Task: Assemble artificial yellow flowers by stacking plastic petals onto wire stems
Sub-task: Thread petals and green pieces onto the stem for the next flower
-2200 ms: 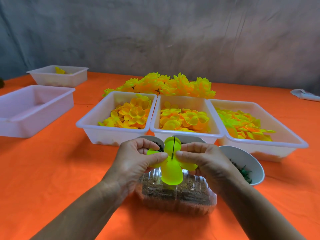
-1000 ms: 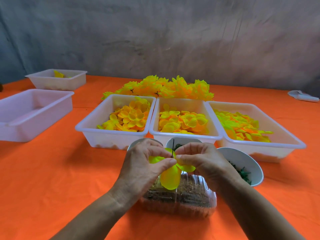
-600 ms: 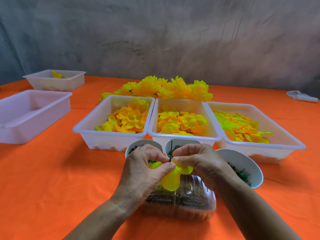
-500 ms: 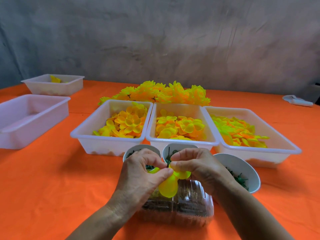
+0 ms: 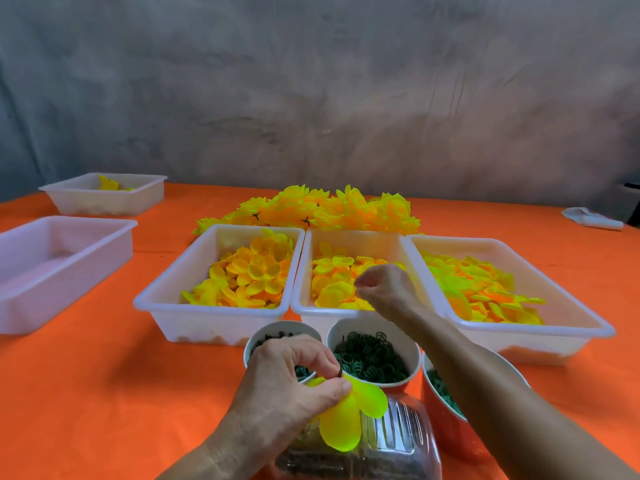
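Yellow-green petal layer: lower centre of the head view, threaded on a thin dark wire stem whose tip pokes up above it; both sit over a clear ribbed container.
Left hand: its grip is narrow, thumb and fingers pinching the stem and petal layer together.
Right hand: half a second ago it pinched the same petal beside the left; it has now let go and reached up to the middle tray, fingers loosely curled above the orange-yellow petals, holding nothing that shows.
Meaning: judged from this, one layer is seated and the next petal is about to be picked.
Left tray: more yellow petals, on the orange bench.
Finished flowers: heaped behind the trays, centre frame.
Bowls: dark green rings, just behind the left hand.
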